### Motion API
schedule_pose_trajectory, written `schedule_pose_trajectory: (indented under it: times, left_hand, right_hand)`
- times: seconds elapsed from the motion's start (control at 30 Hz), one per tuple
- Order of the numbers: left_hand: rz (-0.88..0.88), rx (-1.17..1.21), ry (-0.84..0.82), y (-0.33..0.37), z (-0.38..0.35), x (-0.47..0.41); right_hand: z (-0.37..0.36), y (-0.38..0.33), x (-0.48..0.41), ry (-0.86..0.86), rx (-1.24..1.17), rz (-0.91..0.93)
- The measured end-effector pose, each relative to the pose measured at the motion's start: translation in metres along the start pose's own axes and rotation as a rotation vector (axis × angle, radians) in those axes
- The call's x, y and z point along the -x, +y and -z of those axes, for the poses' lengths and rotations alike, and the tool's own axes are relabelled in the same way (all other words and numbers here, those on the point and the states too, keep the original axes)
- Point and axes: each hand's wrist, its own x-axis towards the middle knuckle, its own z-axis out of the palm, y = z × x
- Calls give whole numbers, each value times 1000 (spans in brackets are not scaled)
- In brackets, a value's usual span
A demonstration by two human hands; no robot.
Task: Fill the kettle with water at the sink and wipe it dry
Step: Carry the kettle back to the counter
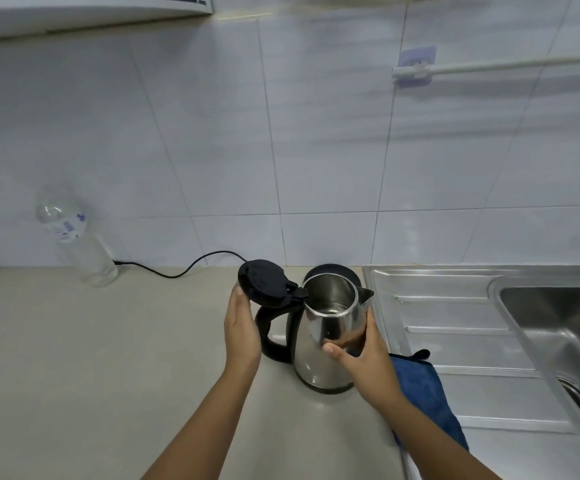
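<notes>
A steel kettle (330, 341) stands on the counter (108, 358), lid (264, 285) hinged open toward nine o'clock. The right hand (364, 362) wraps its body; the left hand (242, 327), fingers flat, steadies the lid. The sink (565, 327) lies at three o'clock. Carried by that smooth body alone, the kettle could slip.

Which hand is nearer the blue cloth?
Right. The right hand grips the kettle body, directly beside the blue cloth; the left hand is across the kettle, by its lid.

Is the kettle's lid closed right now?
No, the black lid is flipped back open above the handle, leaving the steel kettle open at the top, with its inside visible.
</notes>
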Motion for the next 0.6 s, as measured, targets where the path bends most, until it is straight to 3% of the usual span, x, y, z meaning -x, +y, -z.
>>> schedule_pose_trajectory:
  times: [0.23, 0.43, 0.6]
  left_hand:
    - [-75, -60, -20, 10, -11, -7]
    - [-279, -221, -203, 33, -30, -11]
    - [-284, -349, -310, 37, -48, -16]
  right_hand:
    - [5, 0, 1, -28, 9, 17]
    - [4, 0, 0, -16, 16, 13]
    - [3, -3, 1, -17, 29, 0]
